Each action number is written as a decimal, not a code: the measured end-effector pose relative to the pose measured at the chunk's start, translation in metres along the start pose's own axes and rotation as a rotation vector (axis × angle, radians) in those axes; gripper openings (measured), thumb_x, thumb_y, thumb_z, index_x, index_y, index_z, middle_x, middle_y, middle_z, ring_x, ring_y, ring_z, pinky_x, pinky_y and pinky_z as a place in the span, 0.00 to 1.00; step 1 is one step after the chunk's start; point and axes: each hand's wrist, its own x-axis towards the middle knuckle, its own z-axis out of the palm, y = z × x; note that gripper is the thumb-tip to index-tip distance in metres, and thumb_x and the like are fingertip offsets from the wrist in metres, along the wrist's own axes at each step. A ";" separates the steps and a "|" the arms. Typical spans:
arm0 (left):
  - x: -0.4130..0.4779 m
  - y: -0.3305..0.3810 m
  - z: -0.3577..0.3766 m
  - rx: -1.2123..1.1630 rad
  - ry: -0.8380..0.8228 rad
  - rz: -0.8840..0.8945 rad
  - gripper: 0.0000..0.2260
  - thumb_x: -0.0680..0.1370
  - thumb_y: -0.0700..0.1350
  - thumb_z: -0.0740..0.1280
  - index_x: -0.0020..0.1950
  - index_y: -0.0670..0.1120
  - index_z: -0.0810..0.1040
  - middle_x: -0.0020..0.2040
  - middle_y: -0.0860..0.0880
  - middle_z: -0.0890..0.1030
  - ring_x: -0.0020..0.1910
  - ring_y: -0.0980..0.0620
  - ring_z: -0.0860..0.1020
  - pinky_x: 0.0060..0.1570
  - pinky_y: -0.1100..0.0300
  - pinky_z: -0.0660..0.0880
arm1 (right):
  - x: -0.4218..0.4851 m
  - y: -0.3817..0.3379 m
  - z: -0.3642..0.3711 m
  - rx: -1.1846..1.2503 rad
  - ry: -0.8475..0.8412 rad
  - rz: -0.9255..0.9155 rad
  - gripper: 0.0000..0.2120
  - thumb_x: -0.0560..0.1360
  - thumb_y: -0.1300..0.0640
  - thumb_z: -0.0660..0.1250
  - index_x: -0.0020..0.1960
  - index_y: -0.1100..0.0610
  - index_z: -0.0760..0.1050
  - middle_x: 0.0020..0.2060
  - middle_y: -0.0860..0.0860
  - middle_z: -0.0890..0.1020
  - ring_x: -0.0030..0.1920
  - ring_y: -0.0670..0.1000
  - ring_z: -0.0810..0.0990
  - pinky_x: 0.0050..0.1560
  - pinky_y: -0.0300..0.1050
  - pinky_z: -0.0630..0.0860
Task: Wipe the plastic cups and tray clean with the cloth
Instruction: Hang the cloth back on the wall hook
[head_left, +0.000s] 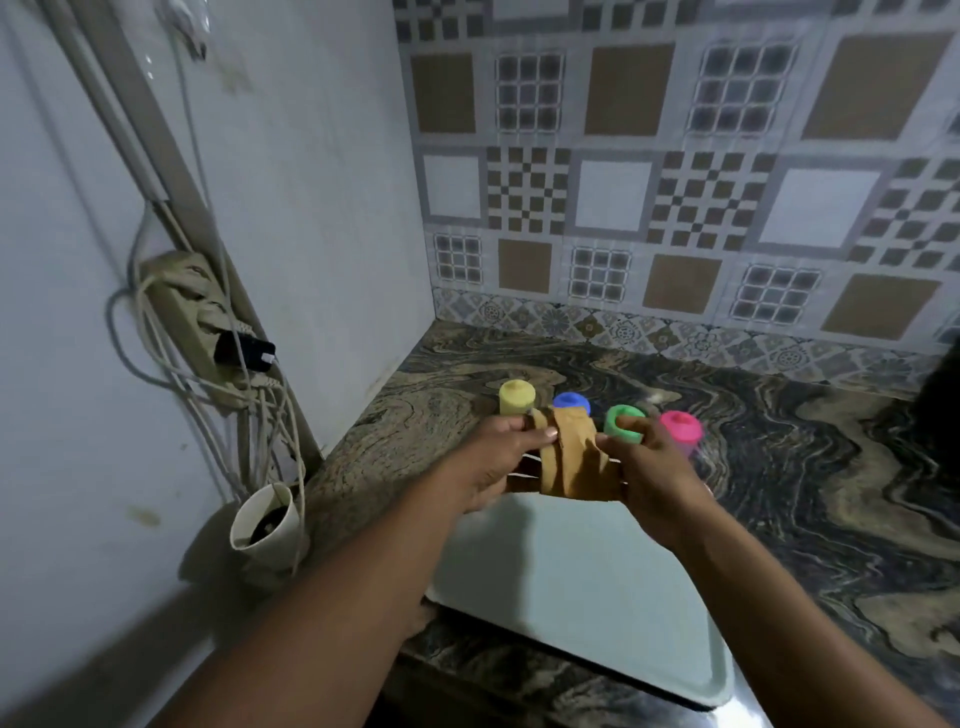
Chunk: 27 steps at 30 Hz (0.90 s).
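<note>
A tan cloth (569, 457) is stretched between both hands above the far edge of a pale green tray (582, 587) on the marbled counter. My left hand (493, 462) grips the cloth's left side and my right hand (652, 473) grips its right side. Behind the cloth stand several plastic cups in a row: a yellow cup (517, 397), a blue cup (571, 402) partly hidden by the cloth, a green cup (623, 423) just beyond my right fingers, and a pink cup (681, 431).
A power strip with tangled cables (208, 332) hangs on the left wall. A paper cup (267, 525) sits wedged below it beside the counter's left edge. Patterned wall tiles (675, 182) back the counter (805, 467), which extends to the right.
</note>
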 end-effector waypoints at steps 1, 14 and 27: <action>-0.002 0.008 -0.001 0.006 0.015 0.021 0.06 0.80 0.41 0.66 0.54 0.43 0.81 0.47 0.42 0.84 0.45 0.44 0.83 0.51 0.47 0.79 | 0.000 -0.005 0.004 -0.061 0.025 -0.057 0.15 0.76 0.59 0.70 0.61 0.54 0.73 0.52 0.61 0.80 0.47 0.58 0.80 0.53 0.64 0.81; -0.014 0.113 -0.088 0.334 0.417 0.274 0.09 0.72 0.45 0.68 0.33 0.50 0.74 0.32 0.49 0.73 0.36 0.49 0.73 0.39 0.55 0.72 | 0.045 -0.065 0.077 -0.002 -0.155 -0.029 0.04 0.80 0.60 0.66 0.51 0.60 0.76 0.47 0.62 0.79 0.45 0.58 0.79 0.50 0.60 0.80; -0.054 0.211 -0.186 0.999 1.259 1.041 0.14 0.77 0.34 0.62 0.60 0.45 0.77 0.55 0.45 0.77 0.48 0.46 0.78 0.43 0.62 0.68 | 0.076 -0.217 0.275 -0.774 -0.089 -1.201 0.18 0.79 0.61 0.59 0.64 0.48 0.76 0.54 0.51 0.72 0.51 0.54 0.76 0.46 0.44 0.76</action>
